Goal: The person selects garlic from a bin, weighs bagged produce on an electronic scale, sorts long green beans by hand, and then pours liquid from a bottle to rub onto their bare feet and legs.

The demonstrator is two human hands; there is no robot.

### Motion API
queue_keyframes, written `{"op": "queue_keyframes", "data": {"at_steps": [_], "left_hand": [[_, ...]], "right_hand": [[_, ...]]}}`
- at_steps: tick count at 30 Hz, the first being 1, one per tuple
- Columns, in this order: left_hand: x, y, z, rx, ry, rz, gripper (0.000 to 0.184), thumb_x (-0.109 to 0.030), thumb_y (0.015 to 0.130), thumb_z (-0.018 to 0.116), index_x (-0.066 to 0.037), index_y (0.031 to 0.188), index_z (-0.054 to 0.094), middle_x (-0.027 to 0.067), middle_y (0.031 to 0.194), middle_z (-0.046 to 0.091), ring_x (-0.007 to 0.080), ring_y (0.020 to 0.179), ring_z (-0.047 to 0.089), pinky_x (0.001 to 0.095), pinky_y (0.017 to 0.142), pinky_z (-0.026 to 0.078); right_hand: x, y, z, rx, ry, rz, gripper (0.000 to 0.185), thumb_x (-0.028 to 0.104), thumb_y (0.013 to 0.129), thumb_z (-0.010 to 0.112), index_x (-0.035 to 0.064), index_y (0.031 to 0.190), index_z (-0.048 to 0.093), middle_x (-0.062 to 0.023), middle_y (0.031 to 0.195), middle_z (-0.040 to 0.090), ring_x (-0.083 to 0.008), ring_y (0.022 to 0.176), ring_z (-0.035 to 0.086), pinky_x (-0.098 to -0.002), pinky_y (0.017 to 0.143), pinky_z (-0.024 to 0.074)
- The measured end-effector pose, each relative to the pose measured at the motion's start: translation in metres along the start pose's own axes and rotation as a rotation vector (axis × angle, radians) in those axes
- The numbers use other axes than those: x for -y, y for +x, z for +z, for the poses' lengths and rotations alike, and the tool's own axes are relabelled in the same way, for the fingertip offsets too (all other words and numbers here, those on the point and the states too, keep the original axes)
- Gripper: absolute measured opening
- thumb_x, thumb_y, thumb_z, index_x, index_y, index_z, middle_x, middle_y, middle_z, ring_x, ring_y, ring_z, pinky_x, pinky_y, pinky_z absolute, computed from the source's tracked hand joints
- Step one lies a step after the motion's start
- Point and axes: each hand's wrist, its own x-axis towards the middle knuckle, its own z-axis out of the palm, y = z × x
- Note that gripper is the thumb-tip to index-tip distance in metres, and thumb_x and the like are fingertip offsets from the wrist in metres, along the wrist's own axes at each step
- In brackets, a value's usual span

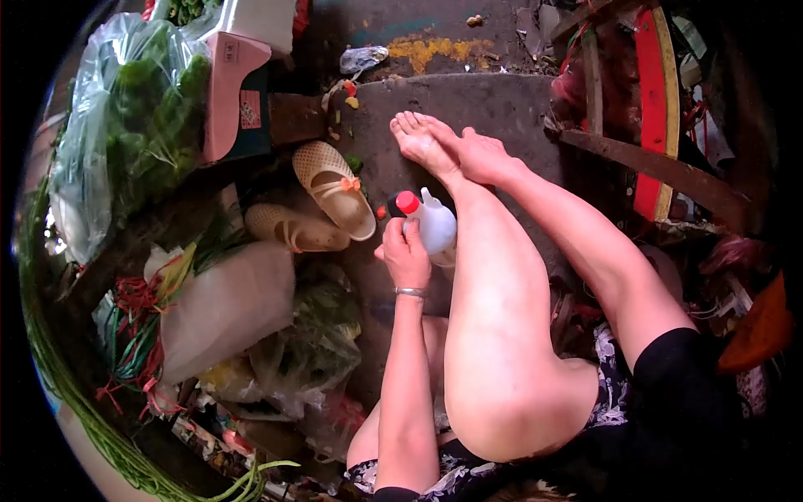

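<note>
In the head view, my left hand (407,255), with a silver bracelet on its wrist, is closed around a white plastic bottle (437,227). The bottle has a pale pointed spout, and a red cap (407,202) shows just above my fingers. My right hand (483,157) lies over the side of my bare foot (418,144), fingers stretched along it. A wet, shiny patch shows on top of the foot. Beside the bottle, to the left, a pair of beige perforated slippers (333,197) with orange bows rests on the floor.
A clear bag of green vegetables (146,100) stands at upper left beside a pink box (230,84). Long green beans (58,368) run down the left edge. At right is a wooden frame with a red board (657,109). Litter lies on the dark floor (385,125).
</note>
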Motion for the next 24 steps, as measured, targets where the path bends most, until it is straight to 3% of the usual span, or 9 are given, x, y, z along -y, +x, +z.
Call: {"op": "queue_keyframes", "data": {"at_steps": [2,5,6,8,10,13,16,21,24], "left_hand": [[0.000,-0.001,0.000,-0.004,-0.008,0.002,0.017,-0.023,0.091,0.053,-0.007,0.090,0.056,0.0120,0.086,0.060,0.0301,0.085,0.056,0.0386,0.077,0.032],[0.000,-0.002,0.000,-0.012,-0.002,0.010,0.016,-0.023,0.091,0.053,-0.007,0.090,0.056,0.0123,0.087,0.060,0.0302,0.085,0.056,0.0385,0.077,0.033],[0.001,-0.002,0.001,-0.009,0.006,0.011,0.016,-0.023,0.091,0.053,-0.007,0.090,0.056,0.0124,0.087,0.060,0.0304,0.085,0.056,0.0385,0.077,0.033],[0.003,-0.004,0.001,0.000,0.018,0.011,0.016,-0.023,0.091,0.053,-0.007,0.091,0.056,0.0126,0.087,0.060,0.0305,0.086,0.056,0.0385,0.077,0.033],[0.002,-0.004,0.001,0.003,0.031,0.003,0.017,-0.023,0.091,0.054,-0.006,0.091,0.056,0.0126,0.087,0.060,0.0308,0.086,0.056,0.0388,0.078,0.033],[0.002,-0.004,0.004,-0.002,0.030,-0.013,0.017,-0.024,0.091,0.054,-0.006,0.091,0.055,0.0126,0.087,0.060,0.0310,0.086,0.056,0.0393,0.078,0.033],[0.003,-0.002,0.006,-0.041,0.071,0.055,0.018,-0.024,0.091,0.054,-0.006,0.091,0.056,0.0126,0.087,0.060,0.0309,0.086,0.056,0.0395,0.078,0.033],[0.004,-0.004,0.003,-0.009,0.034,0.004,0.018,-0.024,0.090,0.054,-0.006,0.091,0.056,0.0126,0.086,0.060,0.0309,0.085,0.056,0.0392,0.077,0.033],[0.003,-0.008,0.002,-0.014,0.046,0.016,0.018,-0.024,0.091,0.054,-0.006,0.091,0.056,0.0122,0.085,0.060,0.0309,0.084,0.056,0.0391,0.077,0.033]], "right_hand": [[0.009,0.005,-0.008,0.012,0.023,0.082,0.054,0.031,0.092,0.050,0.0392,0.142,0.032,-0.0213,0.121,0.055,-0.0387,0.111,0.055,-0.0433,0.094,0.0426],[0.007,0.027,-0.013,0.143,0.113,0.177,0.047,0.045,0.094,0.037,0.0293,0.138,0.040,-0.0158,0.118,0.061,-0.0323,0.109,0.058,-0.0402,0.092,0.0450],[0.008,0.034,-0.011,0.141,0.115,0.179,0.047,0.045,0.094,0.037,0.0293,0.138,0.040,-0.0158,0.118,0.061,-0.0323,0.109,0.058,-0.0402,0.092,0.0450],[0.009,0.041,-0.006,0.058,0.022,0.036,0.046,0.033,0.094,0.045,0.0340,0.139,0.039,-0.0144,0.113,0.063,-0.0329,0.106,0.060,-0.0428,0.091,0.0461],[0.018,0.023,-0.012,0.069,0.113,0.027,0.044,0.037,0.093,0.046,0.0324,0.137,0.042,-0.0171,0.110,0.063,-0.0356,0.106,0.059,-0.0447,0.090,0.0464],[0.014,-0.005,-0.007,-0.074,-0.023,-0.049,0.042,0.036,0.094,0.044,0.0319,0.136,0.042,-0.0212,0.104,0.061,-0.0406,0.103,0.059,-0.0470,0.087,0.0463],[0.008,-0.006,-0.010,0.025,-0.017,0.001,0.044,0.035,0.094,0.042,0.0319,0.138,0.040,-0.0201,0.104,0.061,-0.0395,0.103,0.059,-0.0465,0.088,0.0459],[0.015,0.022,-0.014,0.053,0.095,0.033,0.042,0.040,0.095,0.035,0.0273,0.134,0.042,-0.0168,0.120,0.060,-0.0361,0.108,0.058,-0.0440,0.092,0.0429],[0.011,0.017,-0.010,0.044,0.071,0.007,0.043,0.039,0.093,0.045,0.0297,0.135,0.044,-0.0170,0.111,0.063,-0.0357,0.105,0.059,-0.0424,0.087,0.0461]]}}
